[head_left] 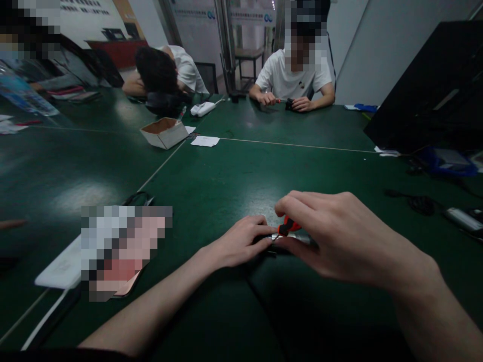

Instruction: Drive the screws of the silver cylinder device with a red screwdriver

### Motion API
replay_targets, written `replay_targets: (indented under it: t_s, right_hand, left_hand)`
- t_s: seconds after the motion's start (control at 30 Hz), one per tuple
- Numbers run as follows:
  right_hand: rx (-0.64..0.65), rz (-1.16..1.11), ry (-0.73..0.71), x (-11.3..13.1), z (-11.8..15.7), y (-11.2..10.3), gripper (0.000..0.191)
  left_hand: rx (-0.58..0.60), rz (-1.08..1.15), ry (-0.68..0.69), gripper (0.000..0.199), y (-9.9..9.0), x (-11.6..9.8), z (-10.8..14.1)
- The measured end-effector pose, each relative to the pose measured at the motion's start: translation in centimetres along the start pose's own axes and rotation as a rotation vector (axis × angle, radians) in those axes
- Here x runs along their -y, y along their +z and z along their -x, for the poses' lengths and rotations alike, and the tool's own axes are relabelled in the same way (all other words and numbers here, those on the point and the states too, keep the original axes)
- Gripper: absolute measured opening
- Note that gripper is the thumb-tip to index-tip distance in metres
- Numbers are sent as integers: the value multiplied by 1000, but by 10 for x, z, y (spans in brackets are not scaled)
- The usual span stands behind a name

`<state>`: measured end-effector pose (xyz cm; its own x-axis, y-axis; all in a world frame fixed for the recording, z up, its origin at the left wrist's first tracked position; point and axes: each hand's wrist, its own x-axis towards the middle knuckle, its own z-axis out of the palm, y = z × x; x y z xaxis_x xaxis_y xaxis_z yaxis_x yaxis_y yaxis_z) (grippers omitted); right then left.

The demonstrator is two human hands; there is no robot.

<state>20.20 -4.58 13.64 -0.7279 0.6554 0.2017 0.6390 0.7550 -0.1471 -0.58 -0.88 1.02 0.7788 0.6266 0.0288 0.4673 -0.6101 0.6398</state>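
A screwdriver with a red and black handle (289,226) is gripped in my right hand (335,236), tilted, its thin shaft pointing down and left. Under its tip lies a small silver and black object (298,239) on the green table (249,176). My left hand (243,242) pinches the left end of that object with thumb and fingers, close to the screwdriver's tip. Both hands hide much of the object, so its kind cannot be made out.
At the left lie a white power strip (56,269) and a blurred-out pinkish phone-like slab (130,284). An open cardboard box (164,136) and white paper (206,141) sit farther back. Across the table, a person (296,83) handles tools; another person (166,70) rests head down. A dark panel (426,90) stands right.
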Motion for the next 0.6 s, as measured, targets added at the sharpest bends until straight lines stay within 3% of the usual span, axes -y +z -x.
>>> replay_targets:
  t_s: [0.17, 0.3, 0.4, 0.6]
  right_hand:
    - [43, -34, 4, 1, -1, -1, 16]
    - [-10, 82, 18, -1, -1, 2, 7]
    - [-36, 150, 35, -1, -1, 2, 15]
    - [4, 16, 11, 1, 1, -2, 11]
  left_hand:
    - [-3, 0, 9, 28, 0, 2, 0]
    - [2, 4, 12, 29, -1, 1, -1]
    - [9, 1, 16, 29, -2, 0, -1]
    - [6, -28, 9, 31, 0, 3, 0]
